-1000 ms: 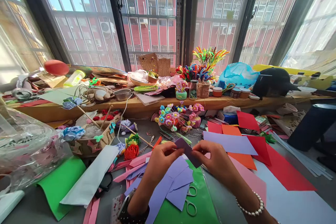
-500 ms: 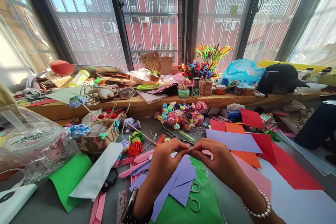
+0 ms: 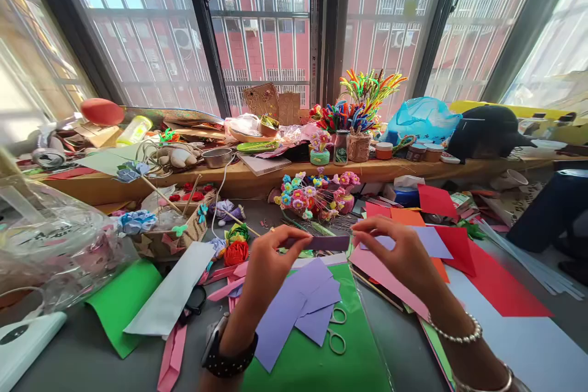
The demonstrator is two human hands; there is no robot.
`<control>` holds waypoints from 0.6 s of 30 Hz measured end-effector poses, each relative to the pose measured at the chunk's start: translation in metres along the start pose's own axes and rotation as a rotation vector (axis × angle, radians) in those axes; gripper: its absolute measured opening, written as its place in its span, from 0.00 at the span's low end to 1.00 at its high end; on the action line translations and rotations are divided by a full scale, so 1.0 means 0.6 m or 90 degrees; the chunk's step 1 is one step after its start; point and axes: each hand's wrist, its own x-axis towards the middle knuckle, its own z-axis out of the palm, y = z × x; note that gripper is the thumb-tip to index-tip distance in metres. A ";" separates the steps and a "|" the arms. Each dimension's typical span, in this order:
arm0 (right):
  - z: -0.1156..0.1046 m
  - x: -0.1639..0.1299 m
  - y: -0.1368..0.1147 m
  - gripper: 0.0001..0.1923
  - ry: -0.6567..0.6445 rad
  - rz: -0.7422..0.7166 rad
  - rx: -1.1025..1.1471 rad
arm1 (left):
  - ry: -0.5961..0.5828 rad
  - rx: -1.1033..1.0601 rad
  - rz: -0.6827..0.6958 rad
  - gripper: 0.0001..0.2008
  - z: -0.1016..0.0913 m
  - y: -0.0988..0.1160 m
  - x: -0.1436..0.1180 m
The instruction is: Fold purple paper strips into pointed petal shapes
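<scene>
A narrow dark purple paper strip (image 3: 329,243) is stretched level between my two hands above the table. My left hand (image 3: 271,260) pinches its left end between thumb and fingertips. At the other end, the thumb and fingers of my right hand (image 3: 399,252) close on the strip's edge. Below lie several lilac paper pieces (image 3: 287,312), some overlapping, on a green sheet in a clear sleeve (image 3: 321,370). Scissors (image 3: 337,331) rest beside them with their handles showing; their blades are hidden under the paper.
Red, orange, pink and pale sheets (image 3: 500,278) spread to the right. Crochet flowers (image 3: 316,193) stand behind my hands. To the left are a white packet (image 3: 172,291), green paper (image 3: 122,303) and a clear plastic bag (image 3: 55,245). A cluttered wooden ledge (image 3: 257,180) runs below the window.
My hands have moved apart from fingertips nearly touching, and the purple strip now shows between them. The view has shifted slightly.
</scene>
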 end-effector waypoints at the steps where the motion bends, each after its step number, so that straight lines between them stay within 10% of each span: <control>1: 0.006 -0.002 -0.009 0.08 -0.019 -0.025 0.008 | -0.020 -0.008 0.004 0.05 0.009 0.004 -0.003; 9: 0.030 -0.013 -0.037 0.06 -0.101 -0.034 -0.050 | -0.074 0.012 0.049 0.05 0.036 0.017 -0.013; 18: -0.006 0.005 0.018 0.08 -0.021 -0.007 -0.140 | 0.029 0.042 0.017 0.05 0.009 0.010 -0.005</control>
